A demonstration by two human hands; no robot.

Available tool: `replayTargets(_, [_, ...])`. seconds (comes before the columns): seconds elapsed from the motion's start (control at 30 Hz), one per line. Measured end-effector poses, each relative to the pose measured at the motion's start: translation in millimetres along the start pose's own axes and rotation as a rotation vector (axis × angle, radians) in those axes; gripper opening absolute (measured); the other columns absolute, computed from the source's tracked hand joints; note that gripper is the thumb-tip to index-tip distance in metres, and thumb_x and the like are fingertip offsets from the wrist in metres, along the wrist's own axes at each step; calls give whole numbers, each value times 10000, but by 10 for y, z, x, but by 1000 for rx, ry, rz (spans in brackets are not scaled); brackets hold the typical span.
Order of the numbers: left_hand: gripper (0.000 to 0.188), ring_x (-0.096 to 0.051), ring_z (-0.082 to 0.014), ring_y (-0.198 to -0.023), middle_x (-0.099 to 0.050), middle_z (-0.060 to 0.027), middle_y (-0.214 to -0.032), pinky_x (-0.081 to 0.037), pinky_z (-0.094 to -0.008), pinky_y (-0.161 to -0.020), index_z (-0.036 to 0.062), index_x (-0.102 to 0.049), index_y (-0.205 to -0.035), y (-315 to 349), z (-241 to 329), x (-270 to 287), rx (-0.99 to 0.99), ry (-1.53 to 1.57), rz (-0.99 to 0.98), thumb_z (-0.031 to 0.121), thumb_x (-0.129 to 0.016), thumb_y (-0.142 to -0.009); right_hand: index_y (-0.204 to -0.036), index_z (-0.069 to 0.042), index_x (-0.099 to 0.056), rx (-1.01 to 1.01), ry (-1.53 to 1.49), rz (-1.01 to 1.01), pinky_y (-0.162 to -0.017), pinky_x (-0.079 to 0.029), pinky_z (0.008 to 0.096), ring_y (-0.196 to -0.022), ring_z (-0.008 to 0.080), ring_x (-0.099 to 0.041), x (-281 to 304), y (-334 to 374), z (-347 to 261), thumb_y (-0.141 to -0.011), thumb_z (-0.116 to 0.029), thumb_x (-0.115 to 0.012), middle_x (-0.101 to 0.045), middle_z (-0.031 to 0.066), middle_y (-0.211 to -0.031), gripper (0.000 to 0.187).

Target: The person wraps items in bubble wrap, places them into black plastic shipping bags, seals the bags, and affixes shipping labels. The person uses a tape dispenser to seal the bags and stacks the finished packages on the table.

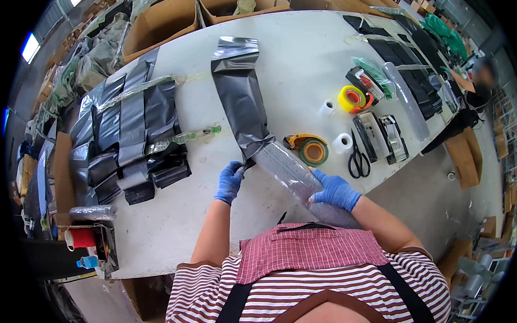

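A long dark grey plastic mailing bag point(239, 96) lies on the white table in front of me, its near end around the tip of a clear-wrapped roll point(284, 175). The roll runs slantwise toward my body, and its far part is hidden in the bag. My left hand point(230, 181), in a blue glove, is closed on the bag's edge at its mouth. My right hand point(334, 191), gloved in blue too, grips the roll nearer to me, thumb on top. An orange tape dispenser point(307, 149) with green-edged tape sits just beyond the right hand.
Stacked grey bags point(134, 120) are taped down at left. Black scissors point(358, 160), tape dispensers point(373, 136), yellow tape point(351, 98) and small white rolls point(342, 142) stand at right. Cardboard boxes point(160, 25) line the far edge. Another person point(480, 82) works at far right.
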State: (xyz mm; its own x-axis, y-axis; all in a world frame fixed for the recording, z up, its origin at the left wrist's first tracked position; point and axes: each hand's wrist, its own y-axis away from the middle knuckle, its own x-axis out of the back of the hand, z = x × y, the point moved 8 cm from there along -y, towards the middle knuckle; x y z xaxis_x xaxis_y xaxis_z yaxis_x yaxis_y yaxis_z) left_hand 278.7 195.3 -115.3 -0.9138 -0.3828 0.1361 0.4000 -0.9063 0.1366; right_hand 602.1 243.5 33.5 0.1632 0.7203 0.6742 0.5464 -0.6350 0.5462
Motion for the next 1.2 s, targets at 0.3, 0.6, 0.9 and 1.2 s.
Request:
replayTargets(0.3, [327,-604,-432,-964,-649,-268,-1001,-478,-484,-846,-4,-684,-973,-453,355,-90,157,-562,110,282,-572,-860,-1518,-134,-222,63,-1,29,-931,-468,418,-1066,422,-603,12,-116,-86,-677,-413,-767,-616,316,-1112,1040])
replayTargets(0.6, [221,-613,-190,-619,-693,-90,-783,-495,-335,-583,11,-687,-960,-163,285,-747,215,-474,-434,184,-569,-891,-1368,13,-387,126,42,421,-906,-471,457,-1009,441,-599,197,-1016,-1044,-763,-377,-679,-601,319,-1072,776])
replayTargets(0.9, [236,-666,-345,-824,-689,-202,-854,-515,-412,-753,-9,-664,-967,564,264,12,294,-429,-229,168,-572,-843,-1257,34,-455,133,-136,355,-891,-485,440,-986,399,-614,-503,-1489,-429,-796,-235,-682,-626,264,-1063,580])
replayTargets(1.2, [298,-659,-376,-921,-688,-195,-981,-512,-449,-823,68,-711,-990,413,364,-233,108,-722,-152,247,-552,-811,-1195,-5,-584,156,-1556,-431,-1064,-394,317,-1129,230,-554,-1236,-2694,290,-998,-161,-385,-610,157,-1204,321])
